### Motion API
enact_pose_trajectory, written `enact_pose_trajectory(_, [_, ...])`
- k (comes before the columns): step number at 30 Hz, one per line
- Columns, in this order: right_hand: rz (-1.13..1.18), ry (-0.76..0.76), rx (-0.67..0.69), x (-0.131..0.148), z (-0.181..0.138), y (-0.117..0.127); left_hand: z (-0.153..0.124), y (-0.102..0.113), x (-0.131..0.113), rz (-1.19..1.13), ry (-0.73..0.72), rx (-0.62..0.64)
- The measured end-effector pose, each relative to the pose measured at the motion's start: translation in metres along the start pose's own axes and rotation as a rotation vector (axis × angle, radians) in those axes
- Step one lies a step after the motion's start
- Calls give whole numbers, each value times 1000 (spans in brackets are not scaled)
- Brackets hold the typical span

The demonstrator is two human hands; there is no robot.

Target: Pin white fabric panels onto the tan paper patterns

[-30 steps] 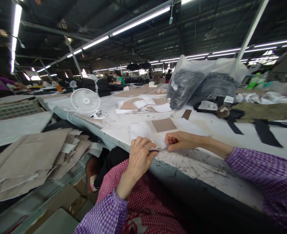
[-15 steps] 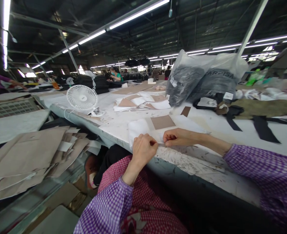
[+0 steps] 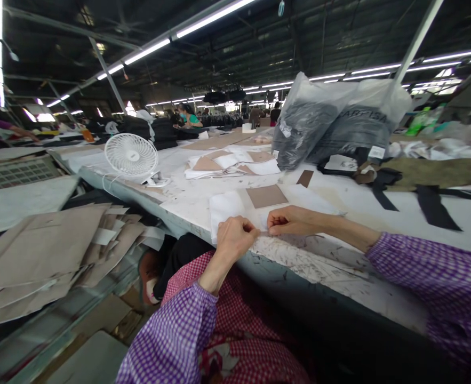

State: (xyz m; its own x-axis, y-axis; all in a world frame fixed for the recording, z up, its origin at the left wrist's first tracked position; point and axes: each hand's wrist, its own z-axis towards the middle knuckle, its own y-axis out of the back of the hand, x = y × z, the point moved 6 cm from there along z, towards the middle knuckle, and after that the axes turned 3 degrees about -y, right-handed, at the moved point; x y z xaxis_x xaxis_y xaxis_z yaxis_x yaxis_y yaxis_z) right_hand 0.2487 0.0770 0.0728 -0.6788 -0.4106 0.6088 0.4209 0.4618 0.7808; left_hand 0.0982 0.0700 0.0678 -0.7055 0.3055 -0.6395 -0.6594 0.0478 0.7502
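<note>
A flat white sheet (image 3: 225, 205) with a taupe rectangular patch (image 3: 266, 196) on it lies at the table's near edge. My left hand (image 3: 235, 234) pinches the sheet's near edge, thumb and forefinger pressed together. Just to its right, my right hand (image 3: 289, 220) is also closed, fingers curled down on the same edge. A narrow strip of the edge shows between the two hands. The exact fingertip contact is partly hidden by the curled fingers. Beyond the sheet lies a small brown strip (image 3: 305, 178).
A white fan (image 3: 131, 154) stands on the table (image 3: 175, 208) at the left. Behind lies a pile of white and tan pieces (image 3: 231, 162), beside plastic-wrapped dark bundles (image 3: 331, 128). Taupe cut panels (image 3: 39, 250) are stacked lower left. A co-worker (image 3: 189, 117) sits far back.
Both hands keep their place on the sheet's near edge, with only slight finger movement. The whole view has shifted a little.
</note>
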Motion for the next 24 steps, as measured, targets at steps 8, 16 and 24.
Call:
enact_pose_trajectory(8, [-46,-57,-4,-2,4,1,8,-1,1,62,52,64])
enact_pose_trajectory(16, [-338,-273,-71,9,18,3,8,-1,1,76,40,83])
enact_pose_trajectory(24, [-339,-437,-115,-12,-1,22,8,0,2,72,16,87])
